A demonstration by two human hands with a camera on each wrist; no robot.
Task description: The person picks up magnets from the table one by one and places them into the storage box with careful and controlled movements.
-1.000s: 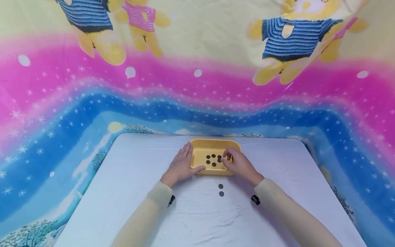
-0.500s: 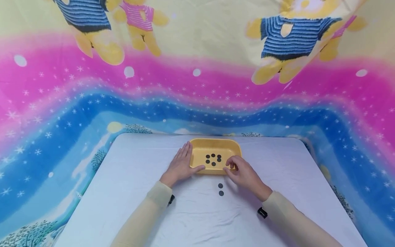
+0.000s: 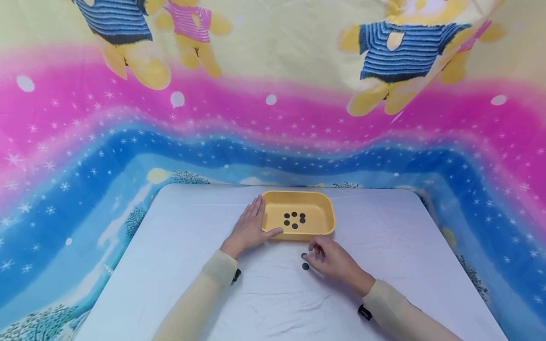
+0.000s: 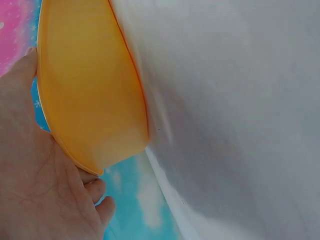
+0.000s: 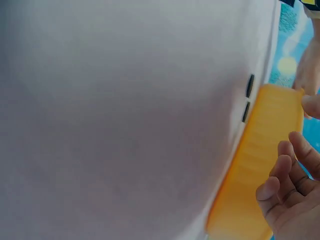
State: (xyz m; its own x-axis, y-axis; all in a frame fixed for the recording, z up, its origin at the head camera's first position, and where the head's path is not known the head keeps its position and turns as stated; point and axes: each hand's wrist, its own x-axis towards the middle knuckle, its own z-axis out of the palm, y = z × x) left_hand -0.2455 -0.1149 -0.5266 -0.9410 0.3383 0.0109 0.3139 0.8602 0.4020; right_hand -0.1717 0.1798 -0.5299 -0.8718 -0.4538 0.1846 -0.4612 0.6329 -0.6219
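A yellow plastic tray [image 3: 317, 219] stands on the white-covered table, with several small black discs [image 3: 295, 226] lying in its middle. My left hand [image 3: 248, 230] rests against the tray's left end, fingers straight along the side and thumb at the front rim. The left wrist view shows that palm against the tray wall [image 4: 90, 75]. In front of the tray lie two more discs [image 3: 305, 266], the farther one partly hidden by my right hand [image 3: 339, 261]. That hand hovers just beside them, fingers loosely bent and thumb apart. In the right wrist view nothing shows between its fingers [image 5: 283, 165].
The white cloth [image 3: 204, 293] covers the table around the tray. Behind it hangs a patterned curtain [image 3: 273, 123] with bears and snowflakes, close to the table's back edge. A black wrist strap piece [image 3: 365, 312] shows under the right sleeve.
My right hand has moved out of the tray, toward me, to the two discs on the table. My left hand and the tray stay in place.
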